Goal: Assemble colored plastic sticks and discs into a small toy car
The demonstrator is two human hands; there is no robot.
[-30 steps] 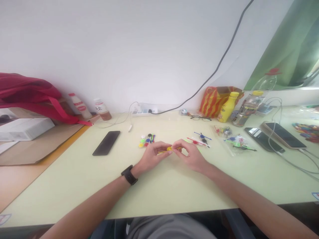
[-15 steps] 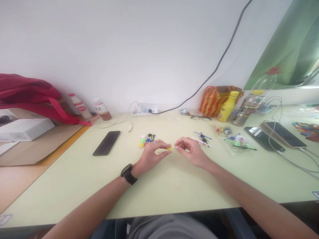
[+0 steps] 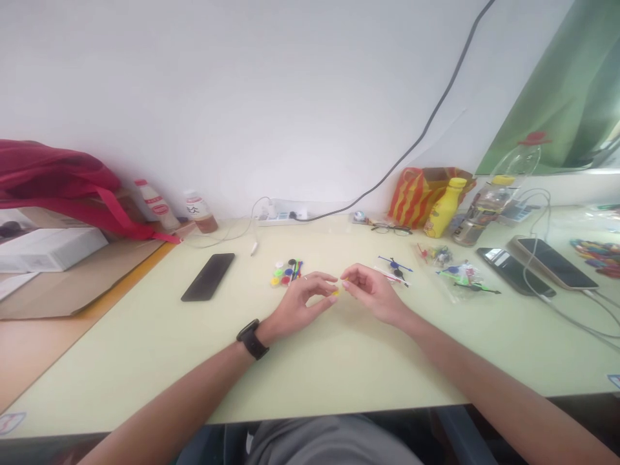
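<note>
Over the middle of the pale green tabletop (image 3: 334, 368), the left hand (image 3: 300, 303) grasps a small yellow piece (image 3: 336, 293) between thumb and fingertips; the right hand (image 3: 375, 296), just apart at three o'clock, pinches a yellow fragment (image 3: 345, 282) with thumb and forefinger. Fingers hide most of both, so their pointing and long axes cannot be told. With the small yellow piece as dial centre and the wall (image 3: 300, 116) as twelve, coloured discs (image 3: 277, 274) and sticks (image 3: 297, 270) lie near at ten o'clock; at two, a blue arrow-tipped rod (image 3: 403, 267) runs roughly from ten to four. The table's near edge (image 3: 334, 414) crosses at six, with tabletop between it and the hands; a black smartphone (image 3: 208, 276) lies well apart at nine, transparent bags (image 3: 458, 289) at three.
</note>
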